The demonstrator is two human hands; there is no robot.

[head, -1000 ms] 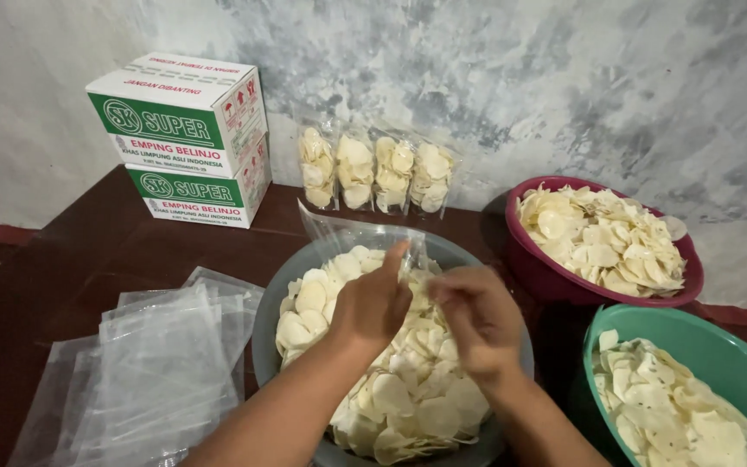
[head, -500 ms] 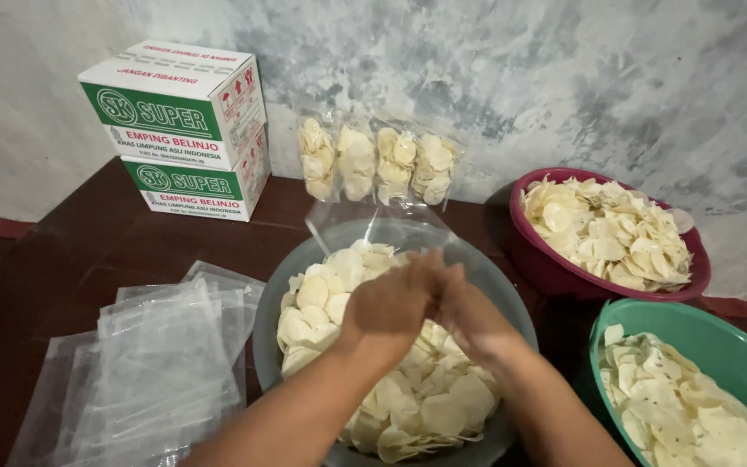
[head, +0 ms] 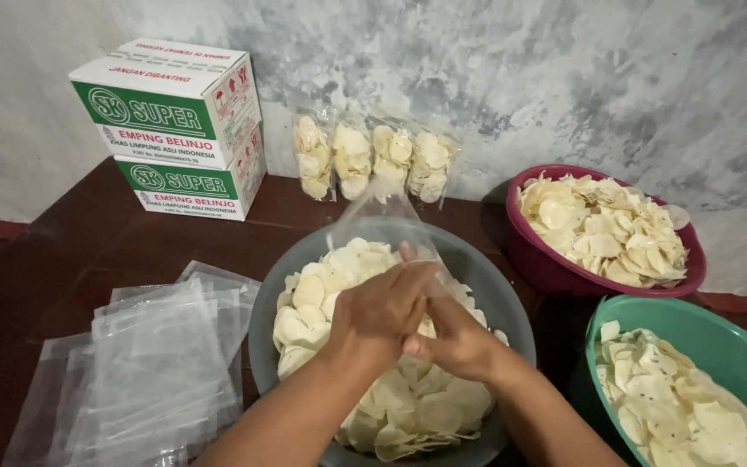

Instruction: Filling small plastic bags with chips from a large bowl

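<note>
Head view gives me the dark table (head: 71, 251), then the grey basin (head: 494, 298) heaped with pale chips (head: 339, 268). Over it my left hand (head: 382, 311) and right hand (head: 447, 337) press together, fingers curled, pinching a clear plastic bag (head: 382, 216) that stands up above the chips.

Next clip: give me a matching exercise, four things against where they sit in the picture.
Things:
1. stacked cartons
2. green basin
3. empty clear bags
4. filled chip bags

Places:
A. propped against the wall
B. flat at lower left
C. back left corner
D. lower right

Pairs: 1-C, 2-D, 3-B, 4-A
</note>
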